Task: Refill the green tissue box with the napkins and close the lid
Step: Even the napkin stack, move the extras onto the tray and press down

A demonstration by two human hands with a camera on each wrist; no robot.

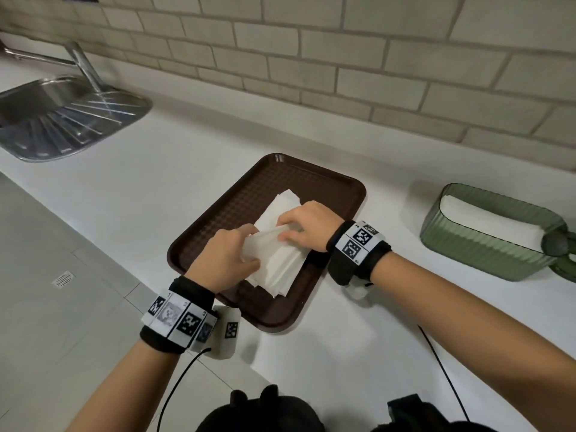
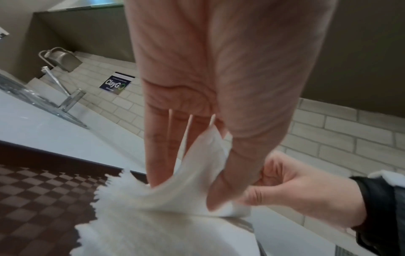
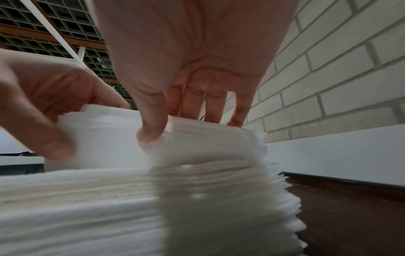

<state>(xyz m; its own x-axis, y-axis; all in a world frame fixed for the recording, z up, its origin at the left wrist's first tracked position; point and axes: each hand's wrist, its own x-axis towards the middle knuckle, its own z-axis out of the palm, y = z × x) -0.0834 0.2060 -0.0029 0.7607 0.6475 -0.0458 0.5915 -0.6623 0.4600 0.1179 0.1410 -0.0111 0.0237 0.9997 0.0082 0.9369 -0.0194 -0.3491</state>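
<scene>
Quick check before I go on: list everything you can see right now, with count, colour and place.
napkins: one stack, white, on the tray
tray: one, brown, on the counter
tissue box: one, green, open, right of the tray, white napkins inside
counter: white, along a tiled wall
sink: one, steel, far left, with a tap
sign: one, dark blue, on the wall
hands: left hand and right hand, both gripping the napkins

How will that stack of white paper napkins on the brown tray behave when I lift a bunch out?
The stack of white paper napkins will probably flop: the bunch pinched by the left hand already bends in the left wrist view. Sheets look loose and fanned at the edges, so some may slide off. It likely weighs little; the right hand grips it too.
</scene>
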